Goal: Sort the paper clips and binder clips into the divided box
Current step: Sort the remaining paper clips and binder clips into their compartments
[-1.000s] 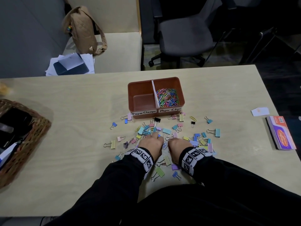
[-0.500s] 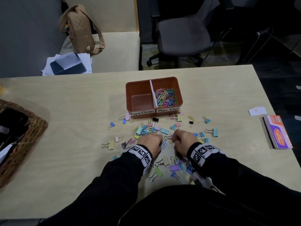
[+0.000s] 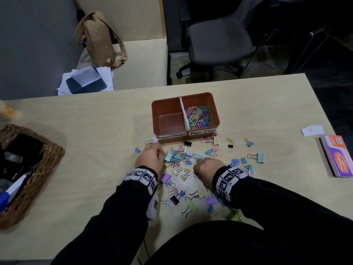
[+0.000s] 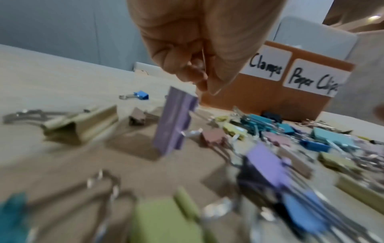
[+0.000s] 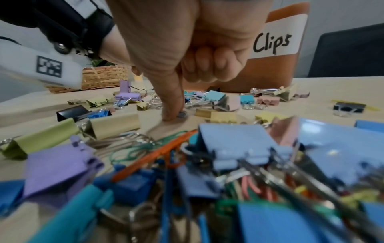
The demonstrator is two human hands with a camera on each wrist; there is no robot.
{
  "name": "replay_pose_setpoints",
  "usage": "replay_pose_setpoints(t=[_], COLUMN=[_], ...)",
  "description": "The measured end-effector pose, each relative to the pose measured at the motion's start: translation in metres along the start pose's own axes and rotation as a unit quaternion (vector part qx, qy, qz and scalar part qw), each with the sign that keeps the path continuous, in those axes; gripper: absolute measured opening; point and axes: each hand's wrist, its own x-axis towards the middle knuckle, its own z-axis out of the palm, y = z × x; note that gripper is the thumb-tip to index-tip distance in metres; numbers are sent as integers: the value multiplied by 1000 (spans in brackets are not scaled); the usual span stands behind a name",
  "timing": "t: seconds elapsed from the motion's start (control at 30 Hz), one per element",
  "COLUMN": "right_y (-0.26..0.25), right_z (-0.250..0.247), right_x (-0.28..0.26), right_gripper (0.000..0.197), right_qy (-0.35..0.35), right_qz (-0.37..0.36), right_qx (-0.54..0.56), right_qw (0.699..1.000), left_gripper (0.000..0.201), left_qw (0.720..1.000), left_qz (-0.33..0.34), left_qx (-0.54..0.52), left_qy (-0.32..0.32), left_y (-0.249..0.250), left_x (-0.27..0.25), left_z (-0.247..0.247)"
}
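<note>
Setting: you are probably in an office, though the far side is dim. Evidence: pale wood-grain table (image 3: 95, 131); grey swivel chair (image 3: 219, 41) on castors behind it; grey partition panel (image 3: 34, 44); loose papers (image 3: 86, 79) on a side surface; labelled divided box (image 3: 185, 115); wicker basket (image 3: 28, 169).

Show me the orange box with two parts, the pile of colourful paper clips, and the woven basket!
Orange plastic divided box (image 3: 168, 104): head view, far wall of its left compartment.
Pile of colourful wire paper clips (image 3: 199, 117): head view, middle of the pile.
Brown woven wicker basket (image 3: 48, 159): head view, its right rim.
</note>
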Motion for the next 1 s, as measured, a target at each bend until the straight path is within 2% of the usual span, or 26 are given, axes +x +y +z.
replay_pose_setpoints(t=[0.13,0.3,0.47,0.53,0.63,0.7,0.77,0.83,0.93,0.97,1.0], right_y=[-8,-17,-20,-18,-11,-1,10,17,19,19,18], right_z=[-4,-15,-7,-6,-11,-12,-12,-13,-18,-18,-18], right_x=[1,4,2,0,-7,-11,-10,-2,8,11,14], right_gripper=[27,46,35,33,14,18,26,23,21,23,25], right_qy=[-38,-114,-111,-106,-79,-20,41,70,68,68,66], right_qz=[29,42,22,43,87,126,157,187,207,201,194], right_qx=[30,18,-3,34,142,233,340,437,588,597,579], right_qw=[998,992,994,993,983,964,926,877,779,774,789], left_gripper=[17,20,15,14,19,20,19,19,19,20,21], left_qw=[998,991,986,988,997,998,996,995,994,994,993], left_qz=[11,34,46,37,25,29,36,33,29,35,49], left_qx=[43,86,123,107,37,1,-20,-31,-50,-51,-42], left_qy=[-41,-98,-107,-102,-69,-59,-74,-87,-90,-94,-97], left_y=[-3,5,8,7,5,5,9,15,18,18,16], left_x=[21,36,35,33,29,24,18,13,9,7,4], left_z=[-5,1,5,5,4,2,2,3,4,4,3])
